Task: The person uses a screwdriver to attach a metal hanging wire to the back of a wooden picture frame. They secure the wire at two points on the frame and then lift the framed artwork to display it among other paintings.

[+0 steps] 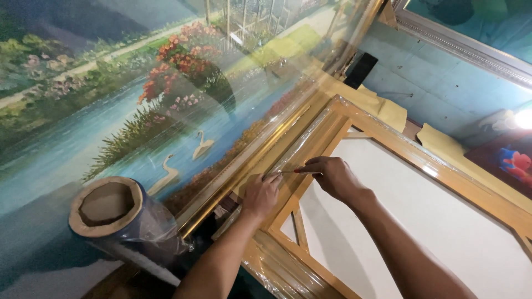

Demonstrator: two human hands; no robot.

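I had the frame point(388, 138) lying face down across the middle, its white backing point(443, 221) up, running from about 6 o'clock out to 3. Clear film point(302, 147) was already pulled tight over the near rail and the corner at 12 o'clock, and glossy wrinkles at 6 o'clock showed that end wrapped too. I judged the wrapping largely done on this side and the trimming of the film under way.

My left hand point(260, 195) pressed flat on the film-covered rail, fingers curled narrow, holding the film down. My right hand point(332, 176), just at 2 o'clock from it, pinched a thin blade point(282, 172) whose tip pointed toward my left fingers and lay on the film.

The film roll point(113, 213) stood at 9 o'clock, well apart from both hands, beside a large swan painting point(138, 111).

What remained I could not fully tell: the frame's far rail ran out of view at 3 o'clock, so its cover was unclear. The blade's edge was too thin to see whether it had cut through. Things under the roll at 7 o'clock were dark and unreadable.
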